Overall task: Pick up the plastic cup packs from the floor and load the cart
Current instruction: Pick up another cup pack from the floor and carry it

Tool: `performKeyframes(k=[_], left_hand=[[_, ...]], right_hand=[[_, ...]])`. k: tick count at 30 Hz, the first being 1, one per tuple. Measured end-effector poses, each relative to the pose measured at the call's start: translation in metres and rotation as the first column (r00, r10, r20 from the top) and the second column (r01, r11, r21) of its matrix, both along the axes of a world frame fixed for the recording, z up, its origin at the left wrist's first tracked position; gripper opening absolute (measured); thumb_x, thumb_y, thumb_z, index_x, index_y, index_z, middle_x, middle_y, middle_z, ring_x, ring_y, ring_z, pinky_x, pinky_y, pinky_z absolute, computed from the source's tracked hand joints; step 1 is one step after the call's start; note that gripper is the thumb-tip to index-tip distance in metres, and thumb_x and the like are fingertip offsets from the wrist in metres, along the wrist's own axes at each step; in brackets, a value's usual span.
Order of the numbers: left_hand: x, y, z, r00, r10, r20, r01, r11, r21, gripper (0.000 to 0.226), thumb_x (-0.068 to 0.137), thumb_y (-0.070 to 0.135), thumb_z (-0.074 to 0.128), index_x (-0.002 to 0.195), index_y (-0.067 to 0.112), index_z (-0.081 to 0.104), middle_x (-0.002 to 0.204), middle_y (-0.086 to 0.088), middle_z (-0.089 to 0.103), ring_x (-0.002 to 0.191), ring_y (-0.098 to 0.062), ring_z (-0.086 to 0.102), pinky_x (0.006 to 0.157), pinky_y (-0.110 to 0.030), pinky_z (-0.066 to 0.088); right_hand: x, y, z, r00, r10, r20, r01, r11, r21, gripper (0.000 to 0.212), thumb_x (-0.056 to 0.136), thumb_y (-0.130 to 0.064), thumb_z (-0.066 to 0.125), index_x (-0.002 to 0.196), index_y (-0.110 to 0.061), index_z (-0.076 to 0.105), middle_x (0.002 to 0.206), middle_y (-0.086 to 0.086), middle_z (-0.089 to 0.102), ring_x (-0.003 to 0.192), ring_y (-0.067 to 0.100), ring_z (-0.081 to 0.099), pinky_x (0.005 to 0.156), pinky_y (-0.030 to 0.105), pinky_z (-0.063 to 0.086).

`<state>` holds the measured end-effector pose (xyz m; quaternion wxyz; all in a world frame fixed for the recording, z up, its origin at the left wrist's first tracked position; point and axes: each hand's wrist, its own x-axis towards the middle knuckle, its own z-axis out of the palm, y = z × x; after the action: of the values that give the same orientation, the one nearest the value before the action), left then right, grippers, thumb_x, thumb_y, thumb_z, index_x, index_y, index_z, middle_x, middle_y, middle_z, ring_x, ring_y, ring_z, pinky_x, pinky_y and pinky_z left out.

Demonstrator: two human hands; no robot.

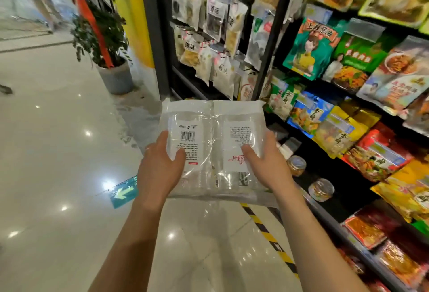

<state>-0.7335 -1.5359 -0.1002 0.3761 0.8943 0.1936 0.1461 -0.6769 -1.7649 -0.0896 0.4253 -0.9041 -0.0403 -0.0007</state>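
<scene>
Left hand (pixel 160 168) and right hand (pixel 267 166) apart, each clamped on side of cup packs (pixel 213 129), thumbs on top. Packs held off floor (pixel 58 152), just left of snack shelf (pixel 348 110). Cart not in view. Squeeze evenly inward, keep packs level; film likely slippery.

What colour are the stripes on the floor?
Yellow and black, on the tape; the head view shows it clearly.

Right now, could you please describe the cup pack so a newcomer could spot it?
Find the snack shelves on the right. Beside them, over the floor, the left hand and right hand hold the cup pack. Unlike the colourful bags, it is clear with white labels.
</scene>
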Motion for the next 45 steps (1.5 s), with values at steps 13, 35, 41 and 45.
performKeyframes(k=[13, 35, 41, 45], left_hand=[[-0.026, 0.306, 0.083, 0.937, 0.349, -0.003, -0.345, 0.926, 0.155, 0.060, 0.093, 0.046, 0.050, 0.147, 0.032, 0.029, 0.124, -0.014, 0.053, 0.110, -0.030, 0.056, 0.078, -0.032, 0.038], [0.072, 0.707, 0.107, 0.558, 0.830, -0.007, -0.806, 0.544, 0.233, 0.062, 0.092, 0.050, 0.048, 0.147, 0.032, 0.024, 0.122, -0.011, 0.051, 0.108, -0.031, 0.055, 0.081, -0.037, 0.043], [0.097, 0.811, 0.096, 0.511, 0.860, -0.019, -0.840, 0.503, 0.204, 0.060, 0.091, 0.048, 0.049, 0.145, 0.032, 0.027, 0.121, -0.009, 0.053, 0.109, -0.029, 0.053, 0.078, -0.033, 0.038], [0.111, 0.896, 0.082, 0.491, 0.871, -0.011, -0.851, 0.482, 0.207, 0.058, 0.091, 0.049, 0.049, 0.143, 0.033, 0.028, 0.122, -0.008, 0.054, 0.109, -0.029, 0.054, 0.081, -0.036, 0.042]], right_hand=[[0.056, 0.333, 0.081, 0.920, 0.386, 0.068, -0.385, 0.922, -0.037, 0.062, 0.092, -0.052, 0.051, 0.145, -0.037, 0.022, 0.133, -0.005, 0.058, 0.114, 0.024, 0.060, 0.088, 0.037, 0.047], [0.251, 0.839, 0.116, 0.479, 0.873, 0.096, -0.868, 0.487, -0.095, 0.058, 0.096, -0.048, 0.048, 0.145, -0.030, 0.023, 0.136, -0.004, 0.054, 0.111, 0.022, 0.060, 0.089, 0.038, 0.046], [0.284, 0.956, 0.109, 0.412, 0.908, 0.079, -0.895, 0.420, -0.148, 0.065, 0.095, -0.053, 0.047, 0.148, -0.032, 0.017, 0.132, -0.001, 0.057, 0.107, 0.026, 0.062, 0.089, 0.042, 0.050], [0.300, 1.044, 0.098, 0.397, 0.913, 0.088, -0.900, 0.407, -0.158, 0.066, 0.093, -0.055, 0.046, 0.148, -0.031, 0.018, 0.128, -0.001, 0.060, 0.104, 0.024, 0.062, 0.083, 0.039, 0.049]])
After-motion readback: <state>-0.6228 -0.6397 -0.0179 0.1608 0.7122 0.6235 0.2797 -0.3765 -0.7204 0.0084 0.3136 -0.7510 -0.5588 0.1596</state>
